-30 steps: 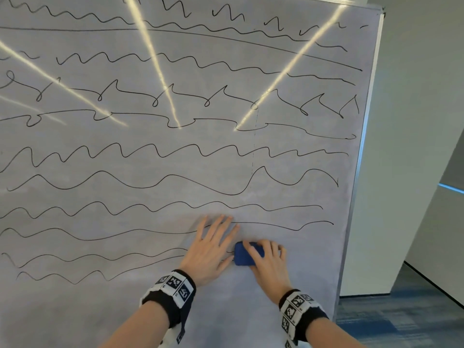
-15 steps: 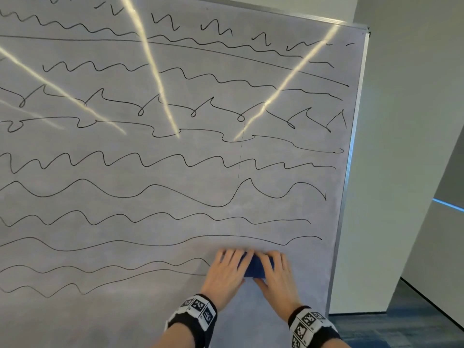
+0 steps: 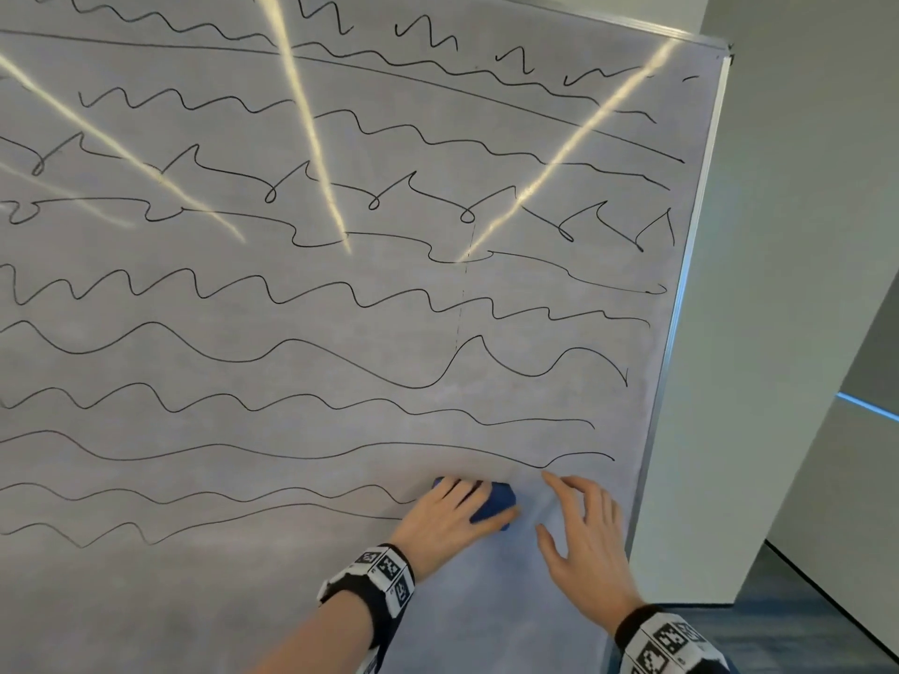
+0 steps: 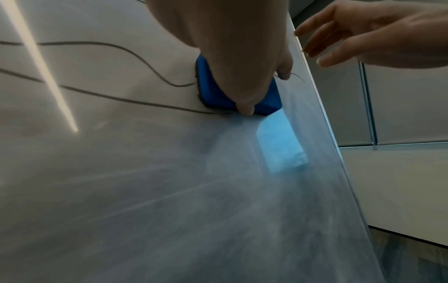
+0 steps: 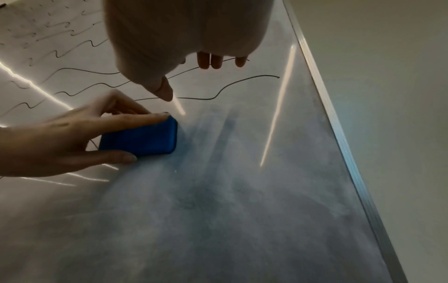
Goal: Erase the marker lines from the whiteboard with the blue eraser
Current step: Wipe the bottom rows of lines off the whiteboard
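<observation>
While black wavy marker lines [image 3: 301, 449] ran in rows across the large grey-white whiteboard with a silver metal frame [image 3: 243, 600], the two lowest rows ended at the left side of the small blue rectangular eraser [image 3: 494, 505], which lay flat against the board in its lower right part. The left hand [image 3: 445, 520] gripped that eraser: in the right wrist view its fingers [image 5: 145, 116] lay curled along the eraser's upper edge and its thumb [image 5: 116, 158] ran along the lower edge, so the block sat pinched between them with its right end sticking out past the fingertips. In the left wrist view the thumb tip pressed the eraser's lower edge close to the board, and the end of one line met the eraser's dark felt edge. Below and to the right of the eraser the board surface showed a smudged, bluish-grey patch with no lines on it. Just right of the eraser, apart from it, the right hand [image 3: 584, 542] was spread with straight, relaxed fingers [image 3: 559, 484] and held nothing; whether its fingertips touched the board could not be told. Its index fingertip lay close under the tail of a longer line that ran on toward the frame. Further right stood a pale wall panel [image 3: 802, 235], with dark blue-grey carpet [image 3: 802, 625] at its foot.
</observation>
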{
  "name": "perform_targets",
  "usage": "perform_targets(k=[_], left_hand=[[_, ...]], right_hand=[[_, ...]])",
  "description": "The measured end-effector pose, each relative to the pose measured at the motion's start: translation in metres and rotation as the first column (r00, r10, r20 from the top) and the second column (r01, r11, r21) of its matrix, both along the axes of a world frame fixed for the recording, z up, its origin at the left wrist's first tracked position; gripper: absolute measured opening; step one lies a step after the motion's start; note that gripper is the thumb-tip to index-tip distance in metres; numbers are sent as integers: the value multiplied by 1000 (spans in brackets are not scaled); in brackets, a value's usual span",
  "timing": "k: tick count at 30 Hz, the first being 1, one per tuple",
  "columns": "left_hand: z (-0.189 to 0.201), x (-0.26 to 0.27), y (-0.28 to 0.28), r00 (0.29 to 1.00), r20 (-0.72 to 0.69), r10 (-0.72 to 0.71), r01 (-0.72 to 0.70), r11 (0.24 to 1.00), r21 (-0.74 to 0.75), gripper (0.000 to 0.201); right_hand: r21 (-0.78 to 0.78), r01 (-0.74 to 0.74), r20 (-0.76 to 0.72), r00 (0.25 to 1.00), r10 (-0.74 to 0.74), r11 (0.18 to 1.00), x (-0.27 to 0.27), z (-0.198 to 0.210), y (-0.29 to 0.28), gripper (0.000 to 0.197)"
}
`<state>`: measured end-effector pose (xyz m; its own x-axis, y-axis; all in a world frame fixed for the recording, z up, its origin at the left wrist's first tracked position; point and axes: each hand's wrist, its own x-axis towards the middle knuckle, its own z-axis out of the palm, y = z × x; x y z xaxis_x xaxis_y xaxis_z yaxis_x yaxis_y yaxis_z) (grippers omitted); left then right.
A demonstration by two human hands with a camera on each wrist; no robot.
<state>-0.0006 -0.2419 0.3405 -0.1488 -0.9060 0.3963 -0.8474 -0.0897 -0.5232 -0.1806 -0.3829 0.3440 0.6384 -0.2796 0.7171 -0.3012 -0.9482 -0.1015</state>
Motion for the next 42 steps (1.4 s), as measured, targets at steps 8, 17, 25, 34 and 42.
perform_targets(k=[8,17,25,34,42], left_hand=[[-17,44,76,958,-98,271,-283,947,-150,81],[-22,58,74,998,64,-25,22,999,45,82],[-20,75,111,985,-97,145,-152,986,-67,95],[-18,70,89,995,100,-12,-7,982,188,71],[-26,105,140,999,39,17,-15,998,-56,74]], right_hand=[[51,-20,6,1000,20,998,46,-6,48,57],[56,36,-33,999,-35,998,61,-6,87,54],[52,83,-79,994,-79,995,62,-10,107,53],[29,155,-67,986,-153,988,46,-1,116,52],[48,183,-66,982,-180,982,35,-1,114,50]])
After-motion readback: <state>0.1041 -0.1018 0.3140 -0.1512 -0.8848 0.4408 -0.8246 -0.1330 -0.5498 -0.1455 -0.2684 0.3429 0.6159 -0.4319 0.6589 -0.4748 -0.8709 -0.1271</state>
